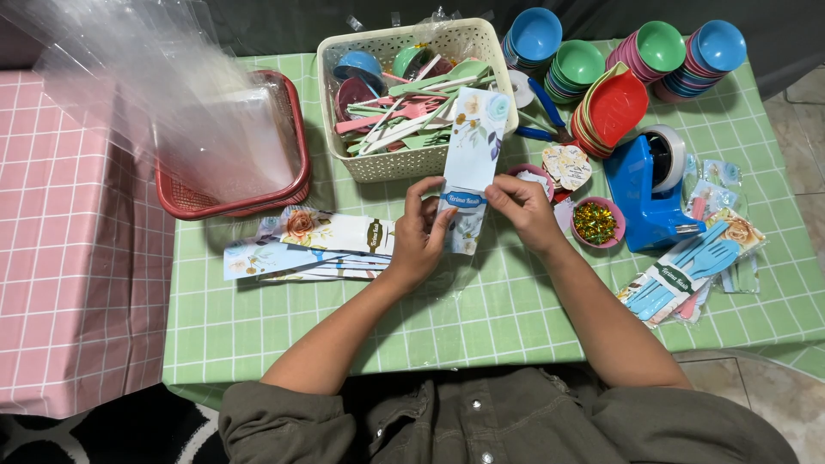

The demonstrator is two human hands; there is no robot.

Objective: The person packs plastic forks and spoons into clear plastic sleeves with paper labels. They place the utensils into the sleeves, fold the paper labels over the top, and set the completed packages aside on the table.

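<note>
At frame centre a long white floral paper card (pixel 471 163) is pinched by the fingers of the left hand (pixel 418 236) and right hand (pixel 524 210), just below the cream perforated plastic basket (pixel 412 163) on the green checked worktop (pixel 481 318).

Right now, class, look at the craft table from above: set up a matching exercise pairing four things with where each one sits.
Things:
1. floral card
2. blue tape dispenser
3. red mesh basket
4. small bowl of shiny confetti

Places:
A. just left of the tape dispenser
B. held between left hand and right hand
C. at the table's left, left of the cream basket
D. right of the hands, below the stacked bowls

Pairs: 1-B, 2-D, 3-C, 4-A
</note>
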